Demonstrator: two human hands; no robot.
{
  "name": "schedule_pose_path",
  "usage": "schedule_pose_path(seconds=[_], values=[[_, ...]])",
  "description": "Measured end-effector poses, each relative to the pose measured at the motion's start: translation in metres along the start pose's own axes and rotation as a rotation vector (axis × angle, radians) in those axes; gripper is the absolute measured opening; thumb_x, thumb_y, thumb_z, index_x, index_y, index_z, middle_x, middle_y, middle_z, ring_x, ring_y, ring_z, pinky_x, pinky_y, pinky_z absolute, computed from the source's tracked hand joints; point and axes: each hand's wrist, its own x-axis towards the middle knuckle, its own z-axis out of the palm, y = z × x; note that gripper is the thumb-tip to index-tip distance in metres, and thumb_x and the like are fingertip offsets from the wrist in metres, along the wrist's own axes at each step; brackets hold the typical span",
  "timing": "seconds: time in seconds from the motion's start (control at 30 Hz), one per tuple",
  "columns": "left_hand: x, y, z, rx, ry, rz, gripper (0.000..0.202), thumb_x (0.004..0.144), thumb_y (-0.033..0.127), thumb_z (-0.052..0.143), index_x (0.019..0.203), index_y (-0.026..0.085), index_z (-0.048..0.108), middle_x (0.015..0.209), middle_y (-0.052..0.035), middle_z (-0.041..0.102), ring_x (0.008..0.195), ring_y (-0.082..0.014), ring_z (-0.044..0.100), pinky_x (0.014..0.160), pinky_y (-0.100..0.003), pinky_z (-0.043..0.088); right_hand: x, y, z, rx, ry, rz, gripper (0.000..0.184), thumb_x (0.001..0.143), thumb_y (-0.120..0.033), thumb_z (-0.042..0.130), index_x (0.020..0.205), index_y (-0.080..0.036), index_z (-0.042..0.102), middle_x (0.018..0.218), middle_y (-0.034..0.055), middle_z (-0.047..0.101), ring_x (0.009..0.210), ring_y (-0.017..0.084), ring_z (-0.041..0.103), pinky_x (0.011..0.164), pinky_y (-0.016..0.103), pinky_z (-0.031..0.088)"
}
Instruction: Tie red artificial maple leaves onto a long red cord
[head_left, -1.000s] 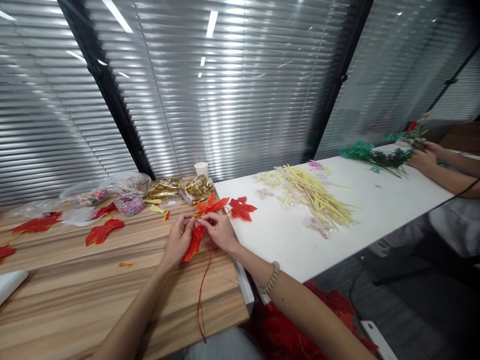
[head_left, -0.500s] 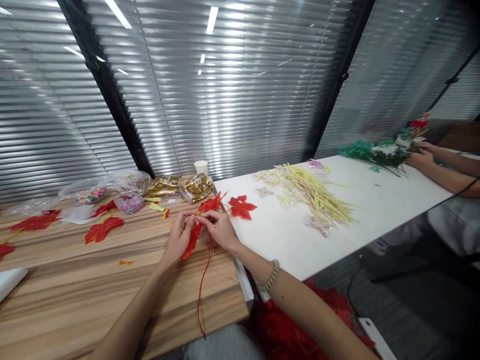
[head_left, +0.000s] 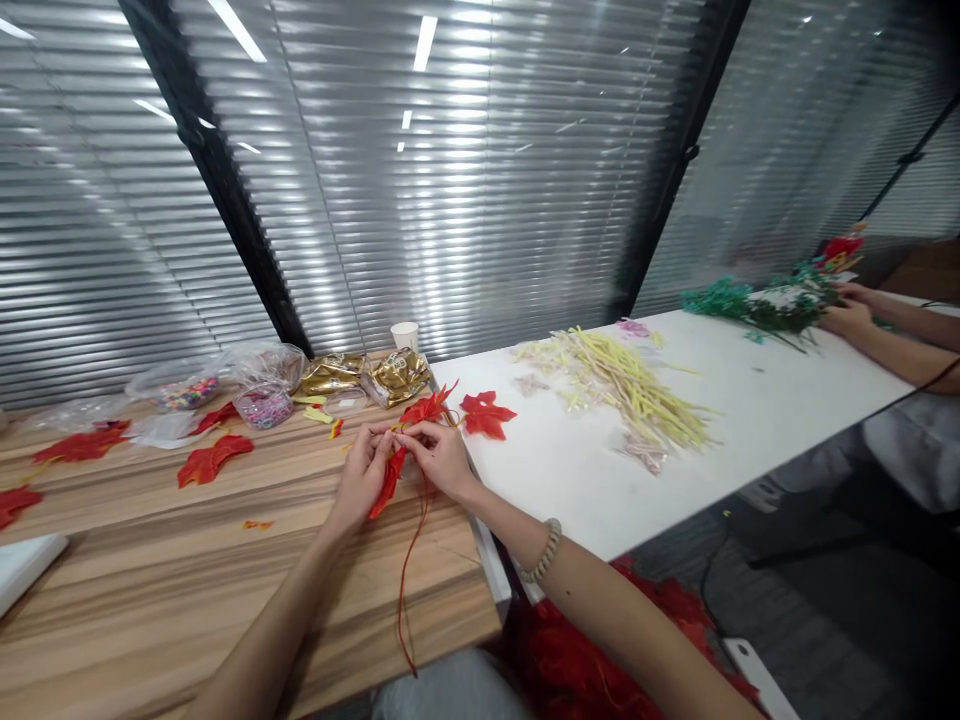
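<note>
My left hand (head_left: 362, 473) and my right hand (head_left: 441, 456) meet over the wooden table (head_left: 150, 580), both pinched on a sprig of red-orange fabric maple leaves (head_left: 409, 435). One leaf hangs down between the hands, another sticks up toward the right. A thin red wire stem (head_left: 405, 580) trails from the sprig toward the table's near edge. A beaded bracelet (head_left: 544, 552) sits on my right wrist.
Loose red leaves (head_left: 212, 458) and another (head_left: 486, 413) lie nearby. Plastic bags of coloured beads (head_left: 262, 405), gold foil packets (head_left: 394, 375) and a paper cup (head_left: 405, 335) stand behind. Yellow stems (head_left: 630, 395) cover the white table (head_left: 750, 420). Another person's hands (head_left: 851, 315) work green foliage at far right.
My hands have stayed together on the sprig with only small finger shifts; the upper leaf turned more edge-on. The other person's hands moved slightly with the foliage.
</note>
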Motion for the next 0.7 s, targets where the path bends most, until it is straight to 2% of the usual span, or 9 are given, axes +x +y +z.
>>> schedule_pose_path(seconds=[0.3, 0.7], values=[[0.0, 0.004, 0.002, -0.116, -0.079, -0.067, 0.029, 0.073, 0.043, 0.056, 0.082, 0.018, 0.042, 0.057, 0.0054, 0.054, 0.044, -0.0088, 0.05, 0.042, -0.02, 0.039, 0.0, 0.001, 0.0, -0.012, -0.002, -0.008, 0.017, 0.077, -0.026, 0.054, 0.072, -0.015, 0.065, 0.065, 0.0017, 0.063, 0.056, 0.011, 0.054, 0.054, 0.02, 0.042], [0.003, 0.01, 0.002, -0.203, -0.094, -0.101, 0.036, 0.068, 0.046, 0.06, 0.081, 0.018, 0.043, 0.054, 0.0062, 0.053, 0.041, -0.009, 0.05, 0.04, -0.021, 0.04, 0.0, -0.006, -0.002, -0.032, 0.01, 0.0, 0.017, 0.077, -0.026, 0.054, 0.072, -0.015, 0.065, 0.066, 0.0022, 0.064, 0.058, 0.012, 0.056, 0.057, 0.021, 0.044]])
